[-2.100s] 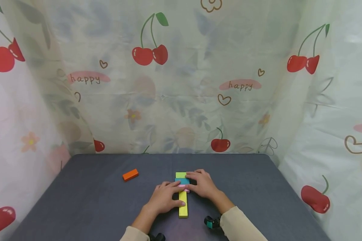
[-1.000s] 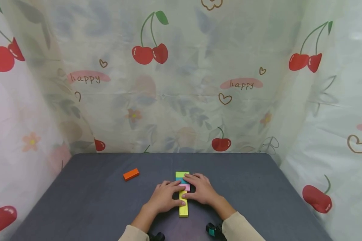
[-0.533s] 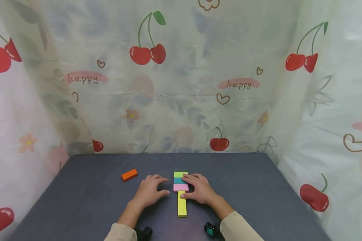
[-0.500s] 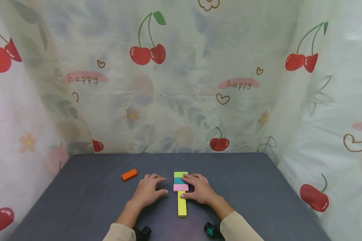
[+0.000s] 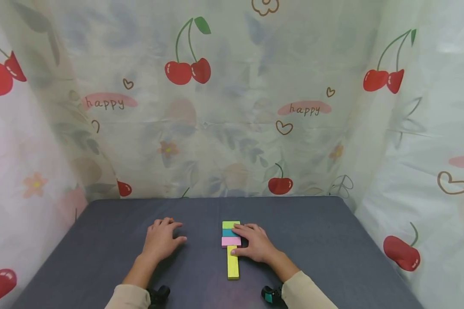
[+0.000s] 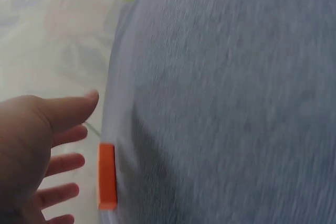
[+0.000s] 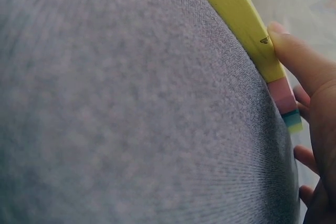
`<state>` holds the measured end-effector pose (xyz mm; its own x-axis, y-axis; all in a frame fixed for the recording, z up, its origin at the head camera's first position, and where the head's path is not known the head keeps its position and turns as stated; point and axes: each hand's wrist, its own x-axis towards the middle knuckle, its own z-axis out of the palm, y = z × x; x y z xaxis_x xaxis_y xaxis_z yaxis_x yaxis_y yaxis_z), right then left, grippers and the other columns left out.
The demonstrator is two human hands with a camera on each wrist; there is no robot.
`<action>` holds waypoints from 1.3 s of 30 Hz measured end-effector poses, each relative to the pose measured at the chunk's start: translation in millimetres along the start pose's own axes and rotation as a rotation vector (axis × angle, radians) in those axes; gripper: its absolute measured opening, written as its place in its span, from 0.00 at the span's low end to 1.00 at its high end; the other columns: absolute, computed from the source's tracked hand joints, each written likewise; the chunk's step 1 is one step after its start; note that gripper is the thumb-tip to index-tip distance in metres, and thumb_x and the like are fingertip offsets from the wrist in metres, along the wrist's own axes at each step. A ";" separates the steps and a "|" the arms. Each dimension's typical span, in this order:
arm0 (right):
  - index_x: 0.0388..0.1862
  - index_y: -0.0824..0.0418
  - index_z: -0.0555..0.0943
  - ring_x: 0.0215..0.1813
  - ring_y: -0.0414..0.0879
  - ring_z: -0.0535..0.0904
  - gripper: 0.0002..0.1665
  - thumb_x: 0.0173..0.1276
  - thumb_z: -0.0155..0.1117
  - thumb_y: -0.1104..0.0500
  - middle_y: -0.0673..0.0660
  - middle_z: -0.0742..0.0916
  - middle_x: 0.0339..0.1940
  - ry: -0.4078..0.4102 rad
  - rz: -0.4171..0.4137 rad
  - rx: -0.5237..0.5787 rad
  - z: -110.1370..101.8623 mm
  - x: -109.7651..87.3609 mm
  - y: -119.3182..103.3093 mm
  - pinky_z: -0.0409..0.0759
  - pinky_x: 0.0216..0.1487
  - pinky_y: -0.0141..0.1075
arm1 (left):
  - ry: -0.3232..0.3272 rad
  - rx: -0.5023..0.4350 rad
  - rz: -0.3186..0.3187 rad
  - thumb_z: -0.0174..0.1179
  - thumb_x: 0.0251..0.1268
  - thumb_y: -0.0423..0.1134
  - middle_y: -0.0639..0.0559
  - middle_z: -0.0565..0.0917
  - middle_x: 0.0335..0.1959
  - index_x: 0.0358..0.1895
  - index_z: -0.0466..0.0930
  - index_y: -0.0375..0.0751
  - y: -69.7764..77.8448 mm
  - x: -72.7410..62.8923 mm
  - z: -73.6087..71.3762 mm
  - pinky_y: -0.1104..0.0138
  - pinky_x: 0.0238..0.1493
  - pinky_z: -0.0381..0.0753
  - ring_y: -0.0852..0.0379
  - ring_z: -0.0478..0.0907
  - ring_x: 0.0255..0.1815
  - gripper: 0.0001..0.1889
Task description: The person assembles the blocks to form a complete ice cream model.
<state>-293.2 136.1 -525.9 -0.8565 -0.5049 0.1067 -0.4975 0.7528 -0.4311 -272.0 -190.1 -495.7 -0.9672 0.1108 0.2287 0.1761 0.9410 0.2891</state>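
In the head view my left hand hovers with fingers spread over the far left of the table, mostly covering an orange block. The left wrist view shows that orange block lying just beyond the fingertips, nothing held. My right hand rests on a row of blocks, thumb on the upright-running yellow block and fingers on the teal block. Between those two lies a pink block, and a light green block is at the far end. The right wrist view shows the thumb touching the yellow block.
A dark grey cloth-covered table carries the blocks. Behind and at both sides hangs a pale curtain printed with cherries. Black wrist devices sit by both sleeves.
My left hand has let go of the block row and moved left to the orange block. My right hand has slid nearer, its thumb coming onto the yellow block, then stayed there.
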 end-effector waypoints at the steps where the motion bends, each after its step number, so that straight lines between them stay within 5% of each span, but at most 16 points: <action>1: 0.72 0.46 0.70 0.71 0.52 0.60 0.47 0.57 0.64 0.28 0.47 0.70 0.73 0.000 -0.002 0.001 0.3 -0.3 0.3 0.53 0.68 0.59 | 0.002 0.009 -0.014 0.70 0.55 0.53 0.41 0.77 0.54 0.56 0.83 0.46 -3.0 -0.9 -2.0 0.39 0.55 0.62 0.37 0.67 0.56 0.26; 13: 0.72 0.47 0.71 0.70 0.53 0.61 0.46 0.57 0.64 0.29 0.48 0.70 0.72 0.007 -0.008 0.019 4.3 -1.7 1.3 0.54 0.67 0.60 | -0.049 0.062 -0.142 0.70 0.56 0.53 0.37 0.76 0.56 0.60 0.79 0.38 -23.2 -7.8 -11.0 0.36 0.57 0.56 0.33 0.65 0.55 0.31; 26: 0.72 0.47 0.71 0.70 0.53 0.61 0.47 0.57 0.64 0.29 0.48 0.70 0.72 0.010 -0.006 0.029 3.6 0.2 0.7 0.54 0.67 0.61 | -0.106 0.022 -0.147 0.68 0.57 0.54 0.37 0.74 0.60 0.60 0.79 0.37 -22.8 -4.3 -11.6 0.36 0.56 0.57 0.33 0.65 0.57 0.32; 39: 0.72 0.47 0.70 0.70 0.54 0.61 0.47 0.57 0.64 0.28 0.48 0.70 0.72 0.020 -0.005 0.031 2.6 -0.2 2.3 0.55 0.66 0.61 | -0.078 -0.030 -0.113 0.68 0.58 0.54 0.40 0.74 0.61 0.61 0.79 0.41 -8.5 2.3 2.6 0.37 0.58 0.56 0.34 0.64 0.60 0.30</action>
<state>-293.8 136.9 -529.3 -0.8569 -0.4996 0.1268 -0.4973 0.7367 -0.4582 -276.2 -197.0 -500.0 -0.9922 0.0306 0.1206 0.0699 0.9389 0.3370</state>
